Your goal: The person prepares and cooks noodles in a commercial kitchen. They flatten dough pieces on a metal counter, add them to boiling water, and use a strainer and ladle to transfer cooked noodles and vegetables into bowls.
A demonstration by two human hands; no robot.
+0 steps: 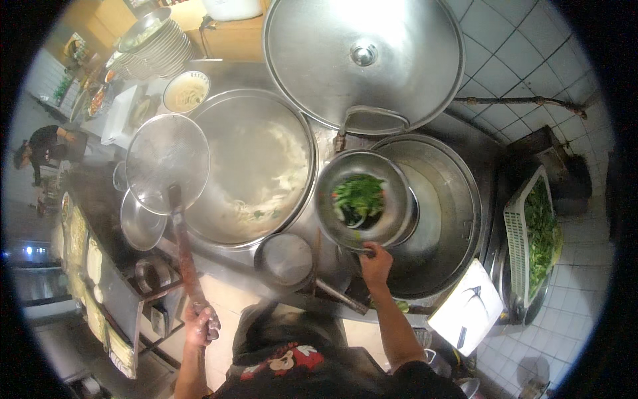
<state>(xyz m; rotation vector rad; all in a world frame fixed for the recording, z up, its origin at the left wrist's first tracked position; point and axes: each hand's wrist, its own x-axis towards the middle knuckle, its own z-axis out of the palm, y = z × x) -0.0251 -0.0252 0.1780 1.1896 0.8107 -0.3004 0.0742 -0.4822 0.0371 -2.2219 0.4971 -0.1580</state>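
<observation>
My left hand (202, 321) grips the long wooden handle (185, 259) of a round wire-mesh skimmer (167, 159). The skimmer is raised over the left side of a wide steel pot (234, 149) of cloudy, steaming water. Pale noodles (254, 212) with bits of green float along that pot's right and lower side. My right hand (377, 264) pinches the near rim of a steel bowl (331, 227) with chopped green leaves (360, 197) and small red bits in it. This bowl overlaps the left edge of a second large pot (448, 254) holding whitish liquid.
A big steel lid (319, 60) leans behind the pots. In front sits a small long-handled pan (287, 259). A basket of greens (516, 249) and a white board (468, 309) are at right. Noodle trays (94, 259), stacked plates (164, 55) and another person (47, 147) are leftward.
</observation>
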